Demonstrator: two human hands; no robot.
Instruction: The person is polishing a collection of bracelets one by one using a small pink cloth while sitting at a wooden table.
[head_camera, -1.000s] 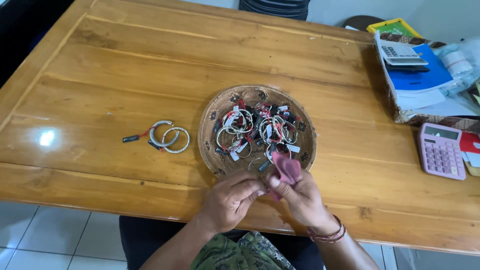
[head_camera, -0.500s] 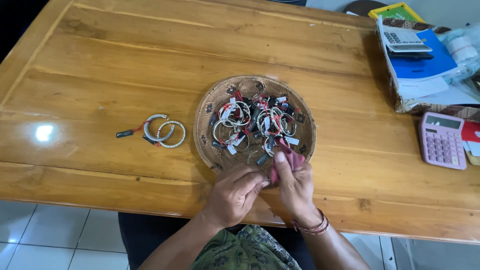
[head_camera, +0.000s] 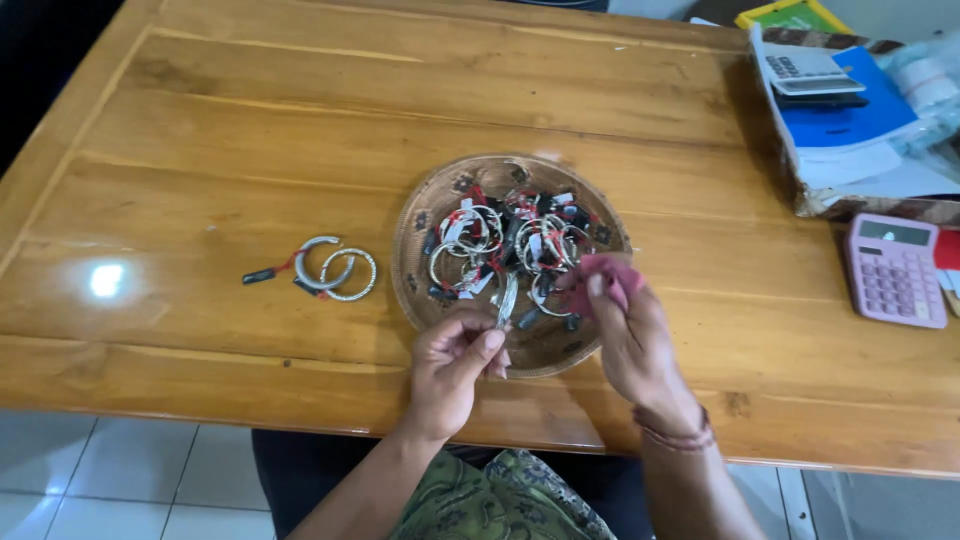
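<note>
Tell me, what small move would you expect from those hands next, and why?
Probably bringing the pink cloth in the right hand onto the silver bangle pinched by the left hand, to rub it. The two sit just apart over the woven tray, and two bangles lie aside.

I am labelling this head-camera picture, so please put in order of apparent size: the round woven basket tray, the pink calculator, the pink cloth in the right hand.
1. Round woven basket tray, clearly largest.
2. Pink calculator.
3. Pink cloth, smallest as seen; it is bunched in the right hand and partly hidden, so its true size is unsure.
</note>
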